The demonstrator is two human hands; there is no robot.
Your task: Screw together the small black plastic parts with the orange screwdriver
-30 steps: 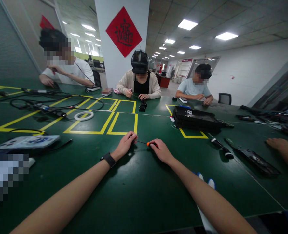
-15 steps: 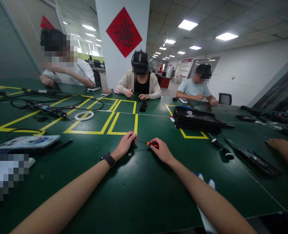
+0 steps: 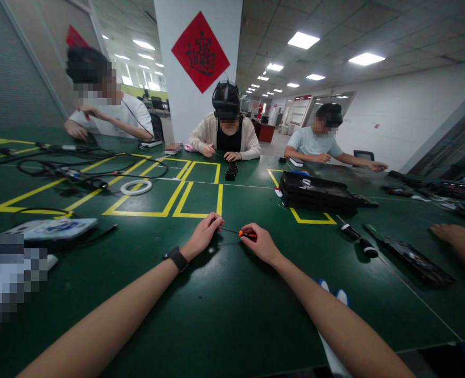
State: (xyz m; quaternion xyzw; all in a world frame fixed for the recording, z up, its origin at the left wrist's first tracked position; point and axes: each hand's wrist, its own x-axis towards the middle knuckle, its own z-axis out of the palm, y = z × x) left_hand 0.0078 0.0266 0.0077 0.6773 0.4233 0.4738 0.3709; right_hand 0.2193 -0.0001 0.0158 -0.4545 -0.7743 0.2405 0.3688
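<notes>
At the green worktop (image 3: pixel 232 315), a small screwdriver (image 3: pixel 238 232) lies crosswise between both hands — right hand (image 3: pixel 260 242) pinching its orange handle, left hand (image 3: pixel 205 232) closed on the tip.

Bright ceiling panels (image 3: pixel 303 40), soft shadows, sharp centre, wide-angle bending at edges, pixelated patches

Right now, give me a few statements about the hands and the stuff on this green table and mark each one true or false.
1. The right hand grips a small screwdriver with an orange collar. True.
2. The left hand lies far from the screwdriver's tip. False: its fingers meet the thin shaft's end.
3. A white tape ring lies inside a yellow-marked box. True.
4. The left wrist is bare. False: it wears a dark watch.
5. The black tray sits left of the hands. False: it is to their right.
</notes>
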